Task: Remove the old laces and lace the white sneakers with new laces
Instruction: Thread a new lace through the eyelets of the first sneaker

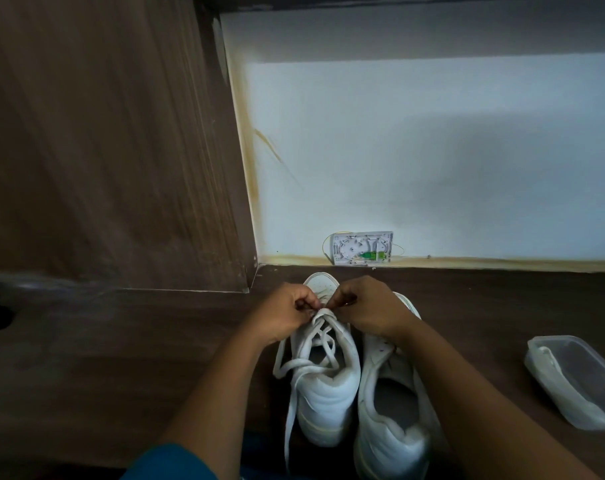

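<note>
Heels nearest, the right sneaker [391, 403] looks laceless while the left hand [283, 315] and right hand [370, 306] pinch the loosened lace [325, 341] near the toe of the left sneaker [323, 389], so relacing seems yet to begin.

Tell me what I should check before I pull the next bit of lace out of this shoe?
1. Grip: the left hand and the right hand both pinch the lace at the rows nearest the toe: ok.
2. Slack: the rows nearer the heel lie loose and looped: ok.
3. The laced sneaker stands flat on the floor: ok.
4. Knots at the pinched spot: hidden, cannot tell.
5. Other sneaker beside it: no lace shows, but it is partly covered: cannot tell.
6. New laces ready: none seen, and the plastic container has unclear contents: cannot tell.
</note>
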`<state>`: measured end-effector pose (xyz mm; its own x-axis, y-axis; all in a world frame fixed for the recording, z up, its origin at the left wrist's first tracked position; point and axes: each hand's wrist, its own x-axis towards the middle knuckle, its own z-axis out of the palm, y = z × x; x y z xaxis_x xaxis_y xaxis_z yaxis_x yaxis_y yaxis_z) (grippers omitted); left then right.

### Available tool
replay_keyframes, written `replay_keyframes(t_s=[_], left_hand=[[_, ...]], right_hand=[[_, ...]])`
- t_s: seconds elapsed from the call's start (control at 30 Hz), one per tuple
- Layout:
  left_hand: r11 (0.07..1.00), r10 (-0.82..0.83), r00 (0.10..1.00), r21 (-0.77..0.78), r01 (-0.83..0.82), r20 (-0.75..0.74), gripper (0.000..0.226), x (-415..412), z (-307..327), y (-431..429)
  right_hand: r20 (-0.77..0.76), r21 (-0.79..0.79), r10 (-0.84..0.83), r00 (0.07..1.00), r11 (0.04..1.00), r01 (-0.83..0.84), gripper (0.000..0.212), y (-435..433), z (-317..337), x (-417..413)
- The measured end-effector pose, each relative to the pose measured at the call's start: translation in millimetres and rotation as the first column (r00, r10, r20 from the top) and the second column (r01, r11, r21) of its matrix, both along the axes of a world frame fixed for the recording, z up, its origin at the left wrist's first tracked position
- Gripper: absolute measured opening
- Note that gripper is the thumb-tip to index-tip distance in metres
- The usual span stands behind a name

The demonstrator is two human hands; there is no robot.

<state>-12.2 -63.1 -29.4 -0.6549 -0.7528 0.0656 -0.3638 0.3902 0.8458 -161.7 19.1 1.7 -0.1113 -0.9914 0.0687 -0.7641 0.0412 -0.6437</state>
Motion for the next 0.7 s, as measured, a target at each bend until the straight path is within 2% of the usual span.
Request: replay_keyframes(t_s=[0.13,0.27,0.37,0.5,0.6,0.7], left_hand=[[0.999,-0.041,0.999,0.024,0.041,0.002,0.031,5,2,-2],[0.997,-0.049,0.999,0.062,0.050,-0.009,0.020,8,2,-2],[0.999,-0.046,0.999,0.019,0.046,0.002,0.018,6,4,3],[0.996,-0.051,0.997,-0.069,0.055,0.058,0.037,0,2,5],[0.998,-0.020,0.997,-0.062,0.025,0.081,0.034,-1,0,4],[1.000,-0.022,0.999,0.013,0.022,0.036,0.030,1,2,5]], right_hand=[[-0.036,-0.020,0.014,0.999,1.000,-0.015,0.009,-2,-2,-2],[-0.094,0.000,0.017,0.995,1.000,-0.017,0.011,-4,-1,1],[-0.202,0.009,0.042,0.979,0.999,-0.041,0.018,-7,-3,6],[-0.281,0.008,0.042,0.959,0.999,-0.042,0.022,-7,-7,11],[-0.279,-0.006,0.055,0.959,0.998,-0.059,0.016,-5,-6,11],[-0.219,-0.012,0.065,0.974,0.997,-0.070,0.018,-5,-6,6]])
